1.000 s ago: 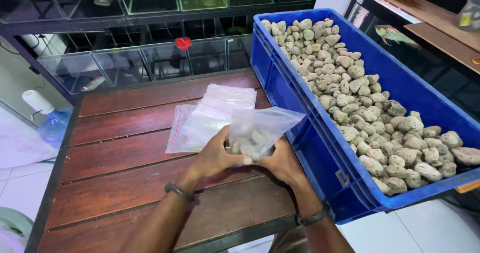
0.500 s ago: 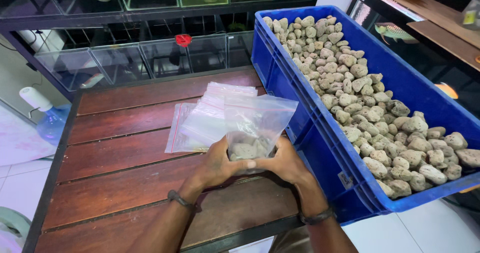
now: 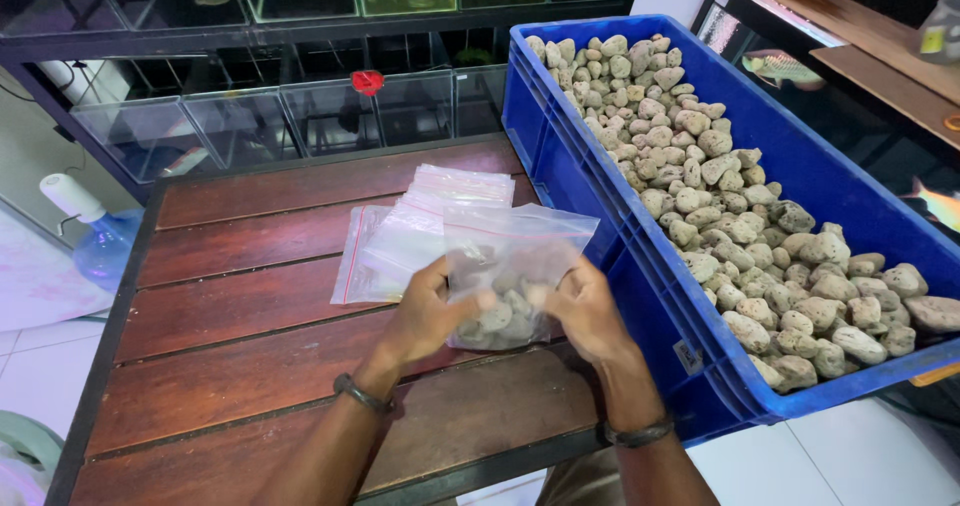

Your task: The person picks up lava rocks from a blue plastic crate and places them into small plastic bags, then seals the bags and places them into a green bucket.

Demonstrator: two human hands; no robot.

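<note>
Both hands grip one clear zip bag (image 3: pixel 515 266) of pale stones, held upright just above the desk (image 3: pixel 230 366). Left hand (image 3: pixel 425 316) has fingers clenched on its left lower edge, right hand (image 3: pixel 585 311) on the right; mouth points up and away. A stack of empty bags (image 3: pixel 400 241) lies flat just behind. The blue crate (image 3: pixel 800 166) of stones sits just to the right, nearer the right hand.
</note>
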